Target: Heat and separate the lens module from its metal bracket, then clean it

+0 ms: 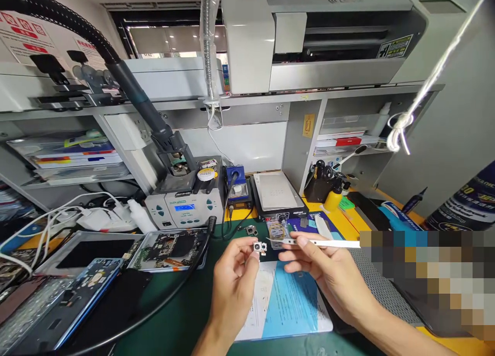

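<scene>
My left hand pinches a small phone camera module between thumb and fingers, its lenses facing me. In my right hand is a pair of white tweezers, held level between thumb and fingers. Their thin tips point left, close to the module's upper right; I cannot tell whether they touch it. Beneath both hands lies a blue and white printed sheet on the green mat. Just behind the hands are a dark metal part and a small clear plastic bag.
A hot air station stands behind, its black hose curving across the mat. Opened phone parts and a tray with circuit boards lie left. A heating plate is at the back, a yellow bottle to its right.
</scene>
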### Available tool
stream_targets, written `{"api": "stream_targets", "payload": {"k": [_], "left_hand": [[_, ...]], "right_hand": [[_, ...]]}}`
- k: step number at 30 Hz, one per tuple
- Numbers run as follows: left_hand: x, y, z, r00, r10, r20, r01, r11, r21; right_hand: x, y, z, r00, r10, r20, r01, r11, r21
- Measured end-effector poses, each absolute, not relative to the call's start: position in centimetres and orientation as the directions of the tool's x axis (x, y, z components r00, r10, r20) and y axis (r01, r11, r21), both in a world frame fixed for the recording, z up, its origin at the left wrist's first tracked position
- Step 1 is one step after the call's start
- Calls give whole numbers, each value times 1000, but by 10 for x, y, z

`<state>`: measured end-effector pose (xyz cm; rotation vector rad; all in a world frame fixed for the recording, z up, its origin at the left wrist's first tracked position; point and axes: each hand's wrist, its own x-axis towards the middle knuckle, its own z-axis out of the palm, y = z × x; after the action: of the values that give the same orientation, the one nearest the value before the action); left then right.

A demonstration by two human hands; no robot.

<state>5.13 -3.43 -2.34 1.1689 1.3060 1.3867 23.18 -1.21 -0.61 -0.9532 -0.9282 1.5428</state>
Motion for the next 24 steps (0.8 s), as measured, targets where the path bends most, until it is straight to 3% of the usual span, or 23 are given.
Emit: {"api": "stream_targets", "payload": {"k": [5,19,24], "left_hand": [[49,-37,-24,-208,974,89,-42,-100,994],[58,-40,-27,-186,981,62,-49,-72,996],[58,-40,-19,-137,990,-29,-181,4,983]], "right_hand": [[230,-11,-3,-221,958,-182,-458,-267,-848],[228,-11,-2,-267,940,-210,-476,-319,-820],[229,-11,-3,-245,940,-237,-471,-329,-818]]}}
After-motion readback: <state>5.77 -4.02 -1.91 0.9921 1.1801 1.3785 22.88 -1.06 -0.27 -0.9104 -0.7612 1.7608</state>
